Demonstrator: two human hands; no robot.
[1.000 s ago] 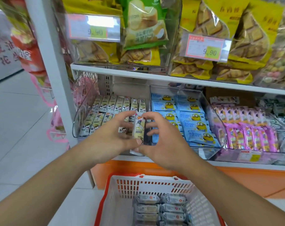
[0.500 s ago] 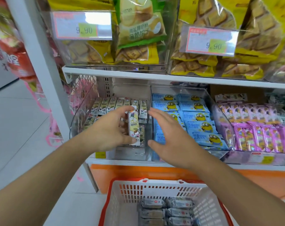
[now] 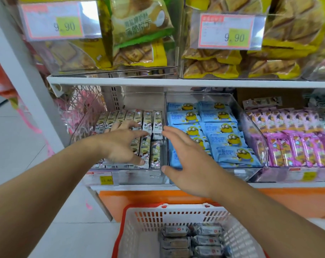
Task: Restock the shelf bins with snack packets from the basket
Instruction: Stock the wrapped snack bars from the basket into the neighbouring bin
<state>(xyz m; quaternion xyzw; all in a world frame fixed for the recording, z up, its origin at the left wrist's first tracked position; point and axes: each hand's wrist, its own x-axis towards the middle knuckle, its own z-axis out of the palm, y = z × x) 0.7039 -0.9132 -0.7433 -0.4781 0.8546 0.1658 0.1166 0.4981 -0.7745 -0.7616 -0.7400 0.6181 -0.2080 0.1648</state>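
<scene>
Both hands at the left shelf bin (image 3: pixel 120 178)

Left hand (image 3: pixel 120 144) — palm down, fingers pinching a snack packet (image 3: pixel 145 151); right hand (image 3: pixel 187 164) — spread, empty, beside it.

Slim cream snack packets (image 3: pixel 145 149) upright in rows, clear left shelf bin (image 3: pixel 139 176); grey packets (image 3: pixel 193 239) flat in white basket (image 3: pixel 139 229).

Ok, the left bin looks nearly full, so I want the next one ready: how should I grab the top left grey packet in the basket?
Take the grey packet across its short width, fingers on its two long edges, coming straight down from above with the free right hand. It lies flat, and the basket walls and neighbouring packets block a sideways approach.
</scene>
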